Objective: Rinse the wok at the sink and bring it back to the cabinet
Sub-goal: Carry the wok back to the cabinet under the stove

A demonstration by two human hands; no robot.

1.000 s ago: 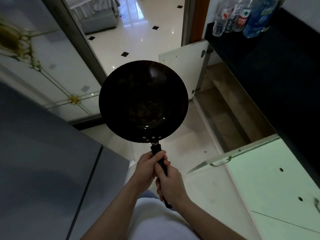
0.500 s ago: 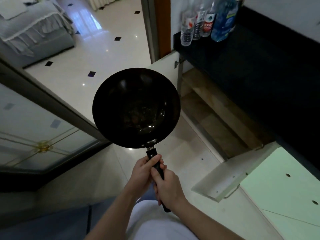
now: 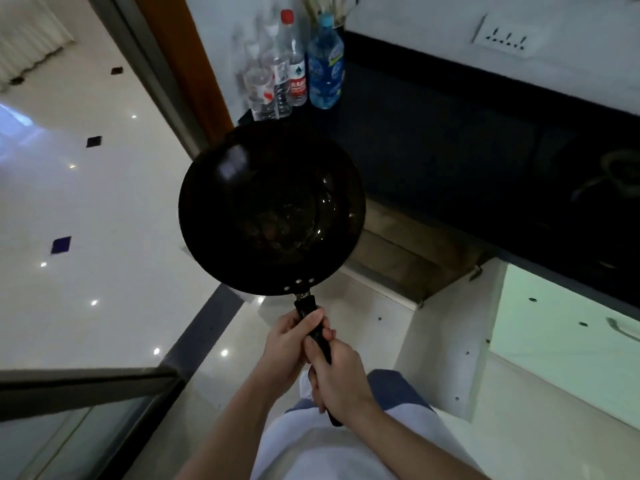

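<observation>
A round black wok (image 3: pixel 272 209) hangs in the air in front of me, bowl up, with wet glints and brownish residue inside. Its black handle (image 3: pixel 313 329) points back toward my body. My left hand (image 3: pixel 287 348) grips the handle near the bowl, and my right hand (image 3: pixel 337 375) grips it just behind. The open lower cabinet (image 3: pixel 412 251) with a brown shelf lies right of the wok, under the dark countertop (image 3: pixel 450 150). No sink is in view.
Several plastic bottles (image 3: pixel 294 71) stand at the counter's far left end. An open cabinet door (image 3: pixel 446 341) juts out to my right, next to a pale green door (image 3: pixel 571 334). A dark pot (image 3: pixel 620 174) sits on the counter at right. Glossy white floor (image 3: pixel 104 220) spreads left.
The view has swung right toward the counter and cabinet. The wok stays held out in both hands, now overlapping the counter's left end and the cabinet opening.
</observation>
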